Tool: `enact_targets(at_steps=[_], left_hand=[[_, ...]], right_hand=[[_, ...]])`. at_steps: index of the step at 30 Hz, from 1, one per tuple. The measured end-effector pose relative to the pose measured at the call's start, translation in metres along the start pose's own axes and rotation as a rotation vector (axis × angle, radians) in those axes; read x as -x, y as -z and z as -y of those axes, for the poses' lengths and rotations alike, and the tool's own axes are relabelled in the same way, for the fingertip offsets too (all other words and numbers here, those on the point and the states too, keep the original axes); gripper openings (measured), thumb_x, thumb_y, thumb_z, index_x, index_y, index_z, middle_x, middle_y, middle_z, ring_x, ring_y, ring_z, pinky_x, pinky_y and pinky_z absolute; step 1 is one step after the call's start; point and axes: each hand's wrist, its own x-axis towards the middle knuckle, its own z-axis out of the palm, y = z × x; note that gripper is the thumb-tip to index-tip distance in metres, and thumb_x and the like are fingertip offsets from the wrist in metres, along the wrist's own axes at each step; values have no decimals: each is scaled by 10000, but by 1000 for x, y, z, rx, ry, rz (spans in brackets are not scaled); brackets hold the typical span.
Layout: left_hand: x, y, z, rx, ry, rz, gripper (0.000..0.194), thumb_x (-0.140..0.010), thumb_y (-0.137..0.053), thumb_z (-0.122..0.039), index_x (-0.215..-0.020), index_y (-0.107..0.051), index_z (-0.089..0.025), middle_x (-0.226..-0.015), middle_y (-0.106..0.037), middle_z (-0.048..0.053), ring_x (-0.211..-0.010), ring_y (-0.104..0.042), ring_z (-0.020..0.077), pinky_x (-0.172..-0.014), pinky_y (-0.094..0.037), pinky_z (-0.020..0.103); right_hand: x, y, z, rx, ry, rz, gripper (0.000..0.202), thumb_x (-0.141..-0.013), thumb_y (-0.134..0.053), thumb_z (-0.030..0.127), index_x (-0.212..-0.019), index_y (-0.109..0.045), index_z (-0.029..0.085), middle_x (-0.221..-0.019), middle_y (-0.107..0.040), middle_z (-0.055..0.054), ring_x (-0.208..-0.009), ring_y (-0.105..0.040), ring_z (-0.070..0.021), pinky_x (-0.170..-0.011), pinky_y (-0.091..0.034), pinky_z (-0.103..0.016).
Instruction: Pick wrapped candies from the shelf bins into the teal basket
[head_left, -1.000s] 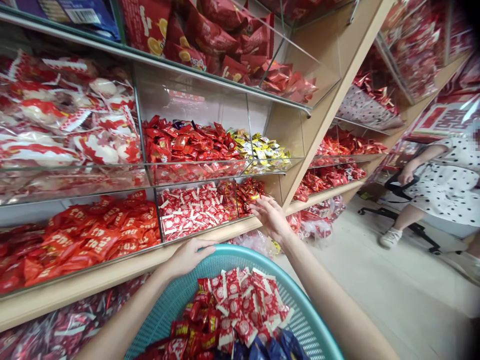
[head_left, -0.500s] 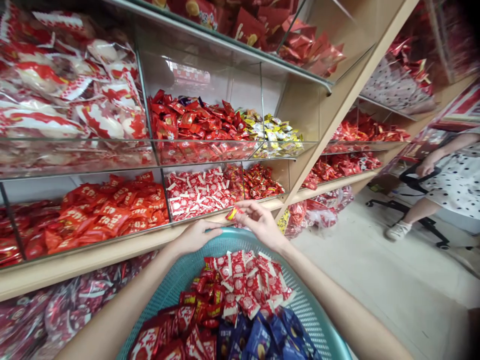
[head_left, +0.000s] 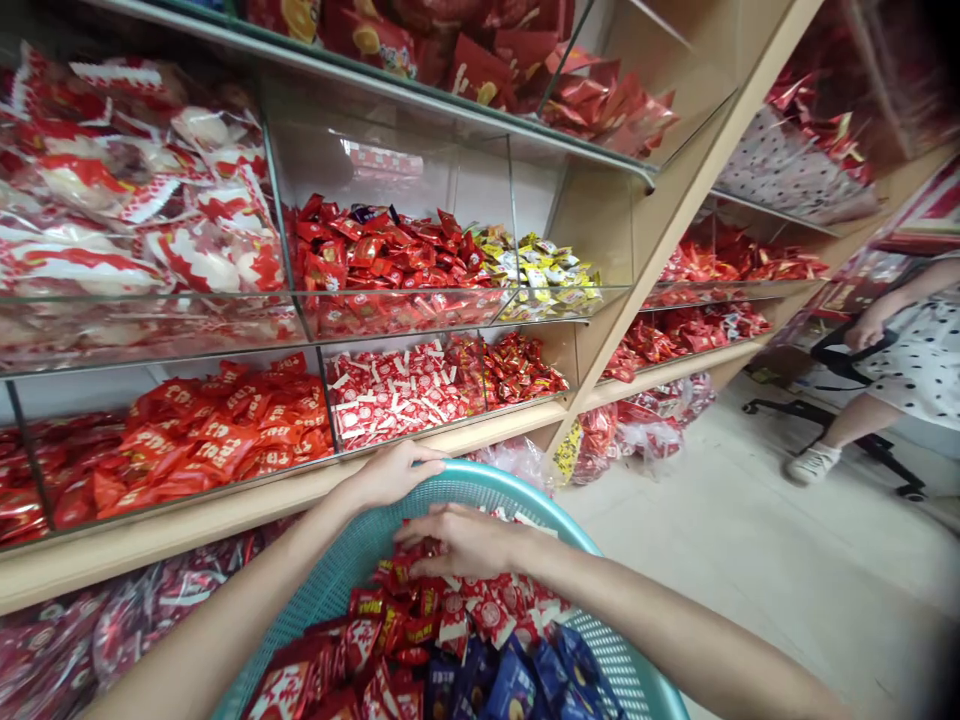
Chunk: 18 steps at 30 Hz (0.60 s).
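Note:
A teal plastic basket (head_left: 637, 660) is at the bottom middle, heaped with wrapped sweets. My left hand (head_left: 394, 472) is closed on its far rim, with part of the fingers out of sight. Inside the basket, my right hand (head_left: 457, 540) lies palm down over the sweets, fingers stretched out and thumb apart; nothing shows in it. Beneath and around it are red-and-white wrapped sweets (head_left: 495, 612) and small red sweets with yellow print (head_left: 367, 603). Nearer me are larger red packets (head_left: 289, 680) and dark blue packets (head_left: 514, 680).
Shelves with glass dividers (head_left: 322, 385) hold red and yellow sweets just beyond the basket. A wooden ledge (head_left: 480, 430) runs along the front. Clear bags of sweets (head_left: 120, 620) lie below at left. At right, a person in a dotted garment (head_left: 922, 350) sits on a wheeled chair.
My right hand has moved from above the far rim down into the basket, and the small red-and-yellow sweet it pinched no longer shows. My left hand stays at the rim.

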Motion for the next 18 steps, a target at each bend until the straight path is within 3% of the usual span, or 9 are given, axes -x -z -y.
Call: enact_targets(at_steps=[5, 8, 10, 13, 15, 17, 18], left_hand=[[-2, 1, -10, 24, -16, 65, 371, -797, -479, -408, -1006, -681, -178, -900, -710, 4, -833, -613, 221, -784, -443, 255], [-4, 1, -11, 39, -40, 84, 358, -785, -502, -407, -994, -686, -181, -902, -709, -7, -832, -612, 222, -798, -441, 268], [-4, 1, -10, 33, -32, 68, 375, -797, -485, -421, -1034, -669, -196, -1005, -683, -4, -919, -595, 236, -844, -428, 286], [-5, 2, -8, 20, -1, 68, 400, -810, -464, -441, -1087, -640, -212, -1115, -635, 11, -1023, -561, 245, -898, -402, 294], [-5, 2, -5, 17, 4, 68, 398, -810, -464, -447, -1089, -638, -222, -1151, -612, 13, -1051, -550, 243, -913, -393, 290], [-6, 2, -3, 11, 0, 58, 395, -805, -469, -453, -1076, -646, -225, -1166, -601, 11, -1065, -544, 241, -922, -387, 285], [-6, 2, -3, 7, 0, 54, 395, -804, -470, -455, -1068, -650, -224, -1166, -601, 11, -1064, -546, 240, -922, -388, 284]], right_hand=[[4, 17, 2, -165, -19, -213, 352, -808, -525, 355, -1095, -580, 158, -937, -651, -60, -761, -573, -137, -719, -451, -261], [12, 42, -1, -273, -81, -441, 306, -835, -480, 348, -1034, -606, 153, -880, -655, -43, -719, -574, -121, -666, -455, -245], [21, 66, -14, -234, -142, -612, 293, -842, -460, 360, -969, -623, 152, -871, -655, -41, -754, -582, -129, -676, -453, -248], [38, 109, -52, -7, -285, -773, 273, -854, -439, 333, -951, -612, 146, -877, -656, -46, -793, -588, -134, -720, -446, -241], [50, 137, -84, 225, -499, -757, 245, -859, -425, 253, -1007, -593, 154, -961, -648, -53, -849, -587, -134, -773, -430, -233], [59, 160, -112, 480, -784, -576, 275, -858, -401, 193, -1079, -563, 173, -1037, -631, -51, -933, -573, -136, -810, -407, -216], [62, 168, -123, 516, -836, -538, 276, -842, -413, 167, -1067, -574, 175, -1044, -629, -55, -956, -568, -148, -821, -400, -222]])
